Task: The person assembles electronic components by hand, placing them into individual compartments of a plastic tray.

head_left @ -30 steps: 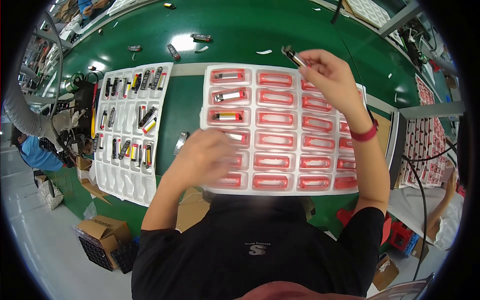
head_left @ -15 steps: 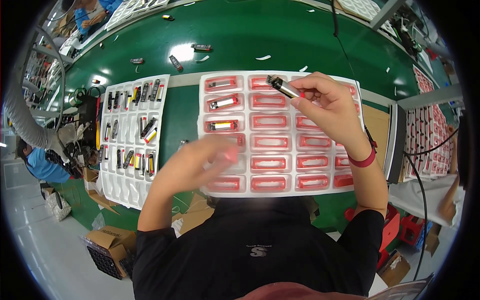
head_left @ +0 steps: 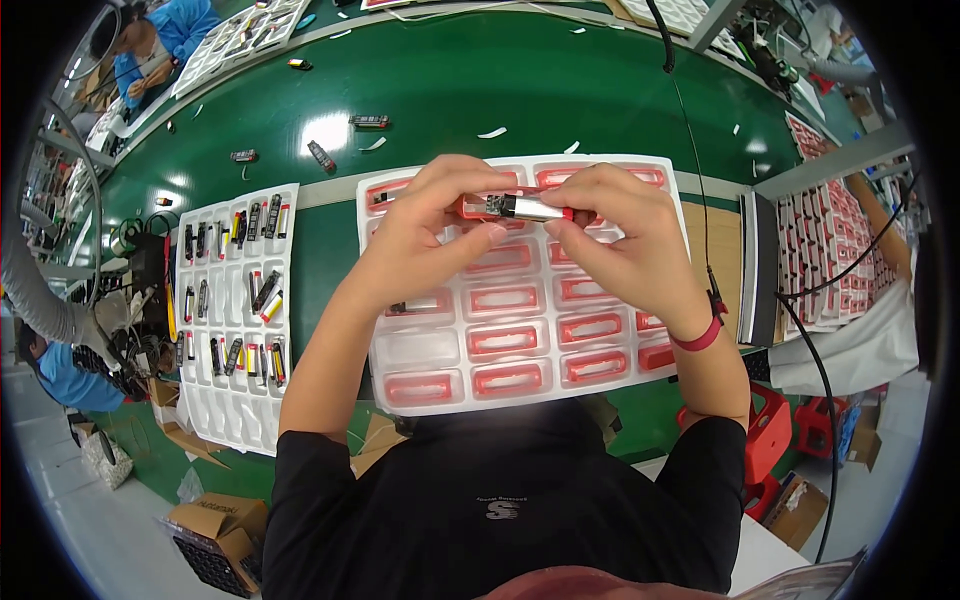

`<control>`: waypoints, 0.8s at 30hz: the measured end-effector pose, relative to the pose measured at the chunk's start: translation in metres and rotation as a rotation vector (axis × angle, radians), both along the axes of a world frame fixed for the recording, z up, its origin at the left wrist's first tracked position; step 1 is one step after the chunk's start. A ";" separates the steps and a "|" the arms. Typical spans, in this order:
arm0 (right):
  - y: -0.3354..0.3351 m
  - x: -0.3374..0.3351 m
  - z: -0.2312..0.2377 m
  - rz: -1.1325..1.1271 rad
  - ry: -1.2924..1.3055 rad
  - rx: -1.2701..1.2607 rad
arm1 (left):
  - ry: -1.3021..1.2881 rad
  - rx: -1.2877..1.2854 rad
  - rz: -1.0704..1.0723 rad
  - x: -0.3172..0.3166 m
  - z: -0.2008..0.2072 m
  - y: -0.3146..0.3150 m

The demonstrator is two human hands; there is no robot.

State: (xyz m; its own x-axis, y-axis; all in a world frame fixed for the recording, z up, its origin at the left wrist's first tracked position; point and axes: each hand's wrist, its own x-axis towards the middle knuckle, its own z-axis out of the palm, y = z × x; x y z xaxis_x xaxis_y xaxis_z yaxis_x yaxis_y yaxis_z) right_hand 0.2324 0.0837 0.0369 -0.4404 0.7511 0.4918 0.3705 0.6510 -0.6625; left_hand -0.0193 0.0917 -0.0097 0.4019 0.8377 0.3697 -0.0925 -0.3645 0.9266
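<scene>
Over the far part of a white blister tray, both my hands meet. My left hand pinches a red plastic casing, partly hidden by its fingers. In my right hand is a silver battery with a small circuit board, gripped by its right end between thumb and fingers. The board end lies at the casing, overlapping it in this view; I cannot tell how far it sits inside. Red casings fill most of the tray's pockets, and one pocket at the left holds none.
To the left lies another white tray with several battery assemblies. Loose assemblies and white strips are scattered on the green table. A black cable hangs at the right. Beyond the table sits a person in blue.
My left hand has risen from the tray's left side with the red casing to meet my right hand. The battery has turned nearly level. In view, the tray has shifted slightly left.
</scene>
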 end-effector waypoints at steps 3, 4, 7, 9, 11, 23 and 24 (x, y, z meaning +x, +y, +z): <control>0.002 0.009 0.000 0.058 0.054 -0.169 | 0.184 0.124 0.000 -0.003 0.003 0.002; 0.003 0.011 -0.001 0.073 0.057 -0.229 | 0.226 0.165 0.009 -0.003 0.003 0.002; 0.002 0.012 -0.006 0.088 0.048 -0.285 | 0.282 0.234 0.028 -0.004 0.000 0.003; 0.002 0.012 -0.008 0.093 0.034 -0.280 | 0.295 0.262 0.042 -0.004 -0.002 0.001; 0.004 0.012 -0.010 0.117 0.019 -0.279 | 0.280 0.220 0.053 -0.004 0.000 0.000; -0.006 0.004 -0.020 0.017 -0.060 -0.017 | -0.184 -0.322 -0.156 0.008 -0.018 -0.017; -0.009 0.003 -0.021 0.022 -0.065 -0.020 | -0.189 -0.324 -0.152 0.009 -0.018 -0.017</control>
State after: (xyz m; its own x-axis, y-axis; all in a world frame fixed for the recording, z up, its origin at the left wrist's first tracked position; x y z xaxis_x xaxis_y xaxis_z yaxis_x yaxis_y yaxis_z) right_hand 0.2352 0.0751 0.0155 -0.4870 0.7502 0.4472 0.3988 0.6466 -0.6503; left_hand -0.0100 0.0744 -0.0279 0.4800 0.8595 0.1757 -0.3028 -0.0256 0.9527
